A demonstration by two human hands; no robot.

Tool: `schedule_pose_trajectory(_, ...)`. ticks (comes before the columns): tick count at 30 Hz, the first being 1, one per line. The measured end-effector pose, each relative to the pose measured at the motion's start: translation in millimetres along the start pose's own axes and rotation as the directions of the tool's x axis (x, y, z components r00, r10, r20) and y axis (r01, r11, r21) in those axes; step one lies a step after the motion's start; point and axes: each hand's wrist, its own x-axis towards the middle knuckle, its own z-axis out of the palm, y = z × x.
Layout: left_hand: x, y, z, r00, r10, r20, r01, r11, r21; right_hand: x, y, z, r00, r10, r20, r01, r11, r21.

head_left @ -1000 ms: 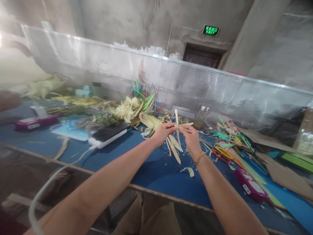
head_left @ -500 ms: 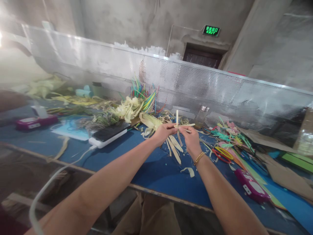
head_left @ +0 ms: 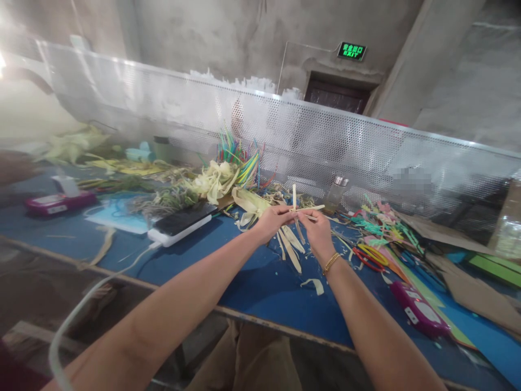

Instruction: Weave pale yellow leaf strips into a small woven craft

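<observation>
Over the middle of the blue surface (head_left: 268,309), raised a little above its clutter, crossed pale strips (head_left: 294,195) are pinched between the fingers of both hands. The left hand (head_left: 273,222) grips them near the crossing from the left, the right hand (head_left: 319,231) from the right, fingertips almost meeting. One strip stands upright, another points rightward, a third hangs below. Compared with a second ago, the hanging strip slants more to the right and the sideways one reaches slightly farther out; the forearms hardly differ. Loose pale strips (head_left: 290,252) fan out beneath the hands, and a curled scrap (head_left: 315,286) lies nearer the front. A pale husk bundle (head_left: 250,203) sits just beside the left hand; farther left is a white box (head_left: 181,234) with a dark top, its white cable (head_left: 95,282) dropping over the front edge. Red and yellow loops (head_left: 369,255) lie to the right of the right hand, with a purple device (head_left: 419,310) beyond them. A perforated metal panel (head_left: 309,136) closes off the back, while mostly bare blue opens between the forearms toward the front edge.
</observation>
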Motion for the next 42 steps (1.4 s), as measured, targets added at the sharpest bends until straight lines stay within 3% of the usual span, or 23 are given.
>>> schedule_pose_trajectory(5,2,-4,-3.1,0.997,-0.042,-0.070,0.042,0.999,-0.010,1,1,-3,0.997,-0.074,-0.026,0.071,0.991,-0.116)
schedule_pose_trajectory(8,3,-4,-6.7,0.989,-0.081,-0.120,0.075,0.996,-0.052,3,-5,-9,0.946,-0.319,-0.050,0.271,0.869,-0.414)
schedule_pose_trajectory(10,3,-3,-8.1,0.987,-0.092,-0.134,0.080,0.992,-0.094,3,-13,-14,0.885,-0.463,0.055,0.398,0.690,-0.604)
schedule_pose_trajectory(13,1,1,-7.7,0.983,-0.106,-0.149,0.081,0.983,-0.164,2,-23,-18,0.827,-0.505,0.248,0.508,0.480,-0.715)
schedule_pose_trajectory(17,-3,6,-4.7,0.974,-0.157,-0.164,0.116,0.966,-0.231,1,-27,-17,0.787,-0.442,0.431,0.603,0.403,-0.688)
schedule_pose_trajectory(23,-5,9,-2.6,0.965,-0.209,-0.157,0.171,0.958,-0.229,1,-27,-17,0.773,-0.412,0.483,0.628,0.387,-0.675)
schedule_pose_trajectory(29,-4,7,-4.2,0.973,-0.180,-0.143,0.154,0.973,-0.172,0,-27,-16,0.774,-0.424,0.471,0.625,0.388,-0.677)
schedule_pose_trajectory(33,-3,3,-4.4,0.991,-0.096,-0.097,0.088,0.992,-0.085,0,-15,-11,0.839,-0.439,0.321,0.527,0.514,-0.677)
schedule_pose_trajectory(37,0,-1,-6.3,1.000,0.015,-0.002,-0.015,0.993,0.120,2,-3,-8,0.911,-0.363,0.195,0.402,0.685,-0.607)
schedule_pose_trajectory(42,4,0,-14.1,0.984,0.135,0.115,-0.170,0.905,0.390,5,1,-9,0.940,-0.311,0.143,0.341,0.811,-0.476)
